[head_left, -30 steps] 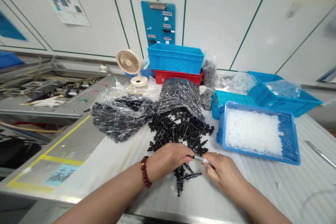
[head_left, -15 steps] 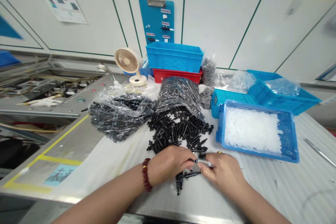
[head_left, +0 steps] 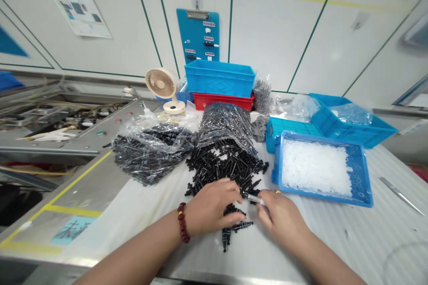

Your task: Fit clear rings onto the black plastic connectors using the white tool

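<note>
My left hand (head_left: 214, 205), with a bead bracelet at the wrist, is open over the table, thumb and fingers apart with nothing seen between them. Below its thumb lie a few black rod-shaped parts with pale rings (head_left: 227, 237). My right hand (head_left: 282, 213) is closed around a short whitish cylindrical tool (head_left: 254, 199) that points left toward my left hand. Beyond both hands spreads a heap of slim black rod-shaped parts (head_left: 217, 167), spilling from a clear plastic bag (head_left: 225, 120).
A blue tray (head_left: 367, 178) of small white rings stands at right, with a tweezer-like metal tool (head_left: 401, 196) beside it. Another bag of black parts (head_left: 150, 151) lies left. Behind are a fan (head_left: 162, 84), a blue bin (head_left: 219, 78) on a red one (head_left: 222, 101), and more blue bins (head_left: 361, 129).
My left hand has opened and drawn away from the tool's tip, where its fingers were pinched before. My right hand keeps the tool. The camera view has shifted slightly.
</note>
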Demonstrator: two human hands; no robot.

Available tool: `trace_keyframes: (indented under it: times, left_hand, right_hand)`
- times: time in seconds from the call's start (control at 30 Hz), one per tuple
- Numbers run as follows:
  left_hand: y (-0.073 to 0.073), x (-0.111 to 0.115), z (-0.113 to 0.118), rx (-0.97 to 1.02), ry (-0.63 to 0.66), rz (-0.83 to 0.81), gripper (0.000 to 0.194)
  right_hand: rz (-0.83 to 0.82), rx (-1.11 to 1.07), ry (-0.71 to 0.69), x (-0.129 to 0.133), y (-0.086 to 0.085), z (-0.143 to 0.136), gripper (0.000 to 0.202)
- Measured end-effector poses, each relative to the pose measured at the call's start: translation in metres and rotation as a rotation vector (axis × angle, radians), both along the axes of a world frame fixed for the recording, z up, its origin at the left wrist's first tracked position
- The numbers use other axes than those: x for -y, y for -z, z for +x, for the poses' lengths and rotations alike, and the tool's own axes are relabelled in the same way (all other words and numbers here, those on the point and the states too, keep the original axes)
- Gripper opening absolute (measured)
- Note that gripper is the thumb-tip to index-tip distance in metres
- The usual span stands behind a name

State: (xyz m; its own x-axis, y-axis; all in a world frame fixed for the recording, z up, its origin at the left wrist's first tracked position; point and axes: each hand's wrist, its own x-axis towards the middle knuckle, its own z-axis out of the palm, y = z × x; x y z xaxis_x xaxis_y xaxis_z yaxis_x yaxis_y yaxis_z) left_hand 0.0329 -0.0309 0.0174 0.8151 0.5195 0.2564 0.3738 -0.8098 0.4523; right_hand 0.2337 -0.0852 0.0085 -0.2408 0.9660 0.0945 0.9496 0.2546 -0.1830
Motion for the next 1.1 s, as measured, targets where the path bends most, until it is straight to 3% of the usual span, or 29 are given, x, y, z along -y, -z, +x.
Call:
trace_keyframes:
  times: [0.2, 0.33, 0.43, 0.57, 0.77, 0.87, 0.97, 1.03, 1.1]
  left_hand:
    - [0.005, 0.000, 0.004, 0.042, 0.020, -0.125, 0.025]
    - [0.001, 0.000, 0.003, 0.134, -0.057, -0.291, 0.019]
    - [-0.001, -0.002, 0.002, 0.253, -0.093, -0.593, 0.021]
    - [0.003, -0.007, -0.001, 0.406, -0.023, -1.043, 0.032]
    - [0.007, -0.006, -0.002, 0.390, 0.049, -1.371, 0.044]
    - [0.008, 0.000, 0.003, 0.362, 0.074, -1.401, 0.050]
    - [0.006, 0.001, 0.006, 0.359, 0.070, -1.316, 0.049]
    - [0.001, -0.003, 0.003, 0.386, 0.045, -1.166, 0.042]
    - [-0.006, -0.011, -0.005, 0.384, -0.037, -0.892, 0.030]
  right_hand:
    - [0.044, -0.097, -0.218, -0.001, 0.009, -0.001, 0.012]
    - [0.080, -0.070, -0.136, -0.003, 0.008, 0.008, 0.023]
    - [0.114, 0.019, -0.110, -0.003, 0.008, 0.012, 0.041]
    - [0.282, 0.035, -0.243, -0.001, 0.010, 0.007, 0.049]
    - [0.525, -0.006, -0.318, 0.006, 0.007, -0.007, 0.055]
    - [0.542, 0.003, -0.341, 0.010, 0.007, -0.012, 0.054]
    - [0.507, -0.019, -0.351, 0.011, 0.005, -0.014, 0.053]
    - [0.469, -0.063, -0.332, 0.011, 0.002, -0.011, 0.052]
    - [0.421, -0.109, -0.279, 0.009, -0.001, -0.004, 0.049]
